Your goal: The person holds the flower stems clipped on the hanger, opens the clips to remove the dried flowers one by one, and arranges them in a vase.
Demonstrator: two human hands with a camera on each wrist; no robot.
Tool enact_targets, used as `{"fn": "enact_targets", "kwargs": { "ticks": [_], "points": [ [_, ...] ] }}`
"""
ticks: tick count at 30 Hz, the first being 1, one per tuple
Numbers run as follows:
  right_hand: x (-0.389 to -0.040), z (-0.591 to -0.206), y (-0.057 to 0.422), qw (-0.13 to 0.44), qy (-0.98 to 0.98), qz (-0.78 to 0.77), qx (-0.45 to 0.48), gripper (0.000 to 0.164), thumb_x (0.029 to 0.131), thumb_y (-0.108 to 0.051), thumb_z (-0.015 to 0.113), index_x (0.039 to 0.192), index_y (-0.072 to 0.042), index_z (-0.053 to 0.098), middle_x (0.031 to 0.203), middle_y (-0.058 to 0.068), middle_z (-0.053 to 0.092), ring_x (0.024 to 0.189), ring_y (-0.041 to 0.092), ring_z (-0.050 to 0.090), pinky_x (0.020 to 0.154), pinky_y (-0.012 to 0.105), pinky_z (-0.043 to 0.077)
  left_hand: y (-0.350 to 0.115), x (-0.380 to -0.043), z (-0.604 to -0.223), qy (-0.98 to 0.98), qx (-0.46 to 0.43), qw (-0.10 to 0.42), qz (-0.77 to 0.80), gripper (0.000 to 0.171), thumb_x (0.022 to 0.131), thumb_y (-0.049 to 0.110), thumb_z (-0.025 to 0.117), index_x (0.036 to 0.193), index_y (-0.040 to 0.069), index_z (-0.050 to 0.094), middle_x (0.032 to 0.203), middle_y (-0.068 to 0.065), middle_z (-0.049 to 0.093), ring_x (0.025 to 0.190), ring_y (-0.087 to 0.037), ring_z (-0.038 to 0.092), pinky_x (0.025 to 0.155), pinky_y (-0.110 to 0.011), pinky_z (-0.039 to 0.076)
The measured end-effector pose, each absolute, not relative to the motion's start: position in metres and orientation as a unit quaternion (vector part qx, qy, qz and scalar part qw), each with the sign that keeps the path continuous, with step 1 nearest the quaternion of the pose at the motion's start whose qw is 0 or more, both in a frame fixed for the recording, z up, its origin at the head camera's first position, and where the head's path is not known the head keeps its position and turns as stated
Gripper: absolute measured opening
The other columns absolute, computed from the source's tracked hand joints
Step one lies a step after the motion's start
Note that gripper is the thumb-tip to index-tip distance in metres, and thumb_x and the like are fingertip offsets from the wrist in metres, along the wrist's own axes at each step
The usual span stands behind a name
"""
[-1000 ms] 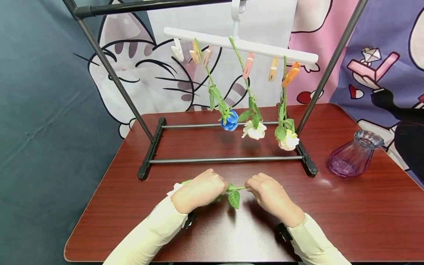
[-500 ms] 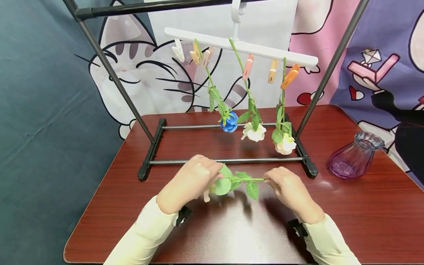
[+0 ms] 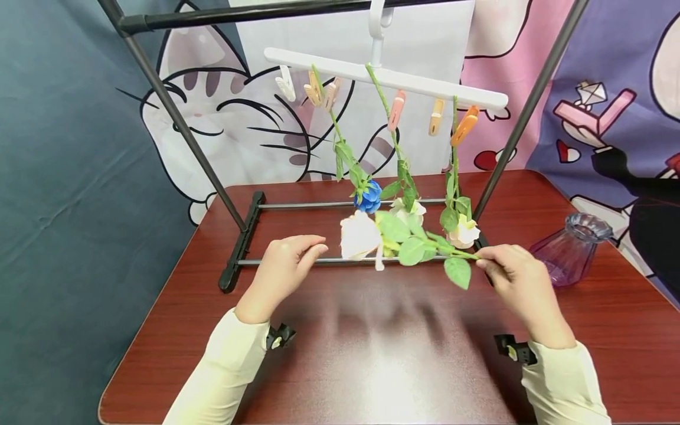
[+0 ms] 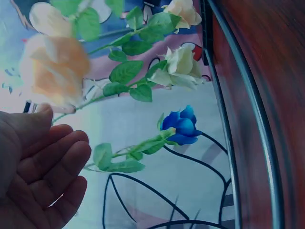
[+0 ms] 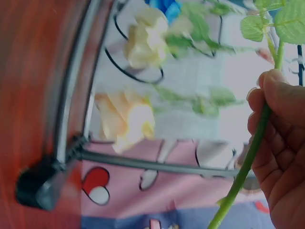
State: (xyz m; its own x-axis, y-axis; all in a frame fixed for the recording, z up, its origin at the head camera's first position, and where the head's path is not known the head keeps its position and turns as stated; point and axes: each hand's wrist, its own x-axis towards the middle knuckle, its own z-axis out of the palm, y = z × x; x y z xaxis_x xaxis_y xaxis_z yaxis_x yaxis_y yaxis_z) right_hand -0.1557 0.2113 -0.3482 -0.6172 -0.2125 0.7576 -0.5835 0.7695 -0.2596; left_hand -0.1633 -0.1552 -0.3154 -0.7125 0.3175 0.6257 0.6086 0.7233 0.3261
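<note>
My right hand [image 3: 523, 289] pinches the green stem of a pale peach-white rose [image 3: 360, 236] between thumb and fingers; the stem [image 5: 248, 162] runs past the palm in the right wrist view. The flower head points left, above the table and in front of the rack. My left hand [image 3: 281, 268] is just left of the bloom, apart from it, with fingers loosely bent and nothing in them. Behind, a blue rose [image 3: 368, 196], a white rose [image 3: 409, 212] partly covered by the held flower, and a cream rose [image 3: 464, 232] hang head down from clothespins.
A white hanger bar [image 3: 388, 78] with several clothespins, among them an orange clothespin [image 3: 464, 125], hangs from the black rack [image 3: 241, 242]. A purple-tinted glass vase [image 3: 574, 251] stands at the right, behind my right hand. The table [image 3: 175, 354] is red-brown wood.
My left hand has let go of the rose and drawn left. My right hand has carried the rose up and to the right, bringing its bloom fully into view.
</note>
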Motion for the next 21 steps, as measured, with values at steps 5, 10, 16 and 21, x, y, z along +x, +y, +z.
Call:
{"fn": "enact_targets", "kwargs": {
  "ticks": [5, 10, 16, 21],
  "points": [
    [-0.157, -0.335, 0.227, 0.395, -0.856, 0.285, 0.170, 0.022, 0.067, 0.011, 0.073, 0.084, -0.003, 0.069, 0.075, 0.003, 0.064, 0.076, -0.013, 0.043, 0.065, 0.016, 0.034, -0.159, -0.169, -0.320, -0.875, -0.243, 0.290, -0.302, 0.018, 0.083, 0.014, 0.069, 0.097, 0.004, 0.072, 0.093, -0.009, 0.072, 0.087, -0.020, 0.068, 0.078, -0.034, 0.053],
    [-0.161, -0.322, 0.242, 0.426, -0.828, 0.348, 0.109, 0.012, 0.074, 0.009, 0.069, 0.084, 0.001, 0.069, 0.079, -0.032, 0.052, 0.069, -0.018, 0.041, 0.064, 0.005, 0.030, -0.161, -0.175, -0.324, -0.878, -0.224, 0.286, -0.311, 0.018, 0.084, 0.015, 0.067, 0.099, 0.005, 0.072, 0.094, -0.009, 0.071, 0.086, -0.019, 0.068, 0.076, -0.035, 0.053],
    [-0.170, -0.306, 0.261, 0.439, -0.777, 0.451, 0.005, 0.011, 0.082, 0.001, 0.064, 0.090, 0.004, 0.071, 0.072, -0.029, 0.056, 0.058, -0.008, 0.045, 0.055, 0.008, 0.034, -0.163, -0.188, -0.336, -0.881, -0.199, 0.284, -0.322, 0.018, 0.086, 0.015, 0.065, 0.100, 0.005, 0.072, 0.094, -0.009, 0.072, 0.083, -0.019, 0.068, 0.073, -0.035, 0.053],
    [-0.181, -0.297, 0.276, 0.465, -0.715, 0.518, -0.060, 0.010, 0.082, -0.001, 0.064, 0.088, -0.001, 0.073, 0.065, -0.019, 0.059, 0.052, -0.002, 0.044, 0.050, 0.012, 0.034, -0.166, -0.202, -0.349, -0.884, -0.182, 0.277, -0.329, 0.018, 0.087, 0.015, 0.064, 0.101, 0.006, 0.072, 0.095, -0.009, 0.071, 0.079, -0.018, 0.068, 0.071, -0.036, 0.053]
  ]
}}
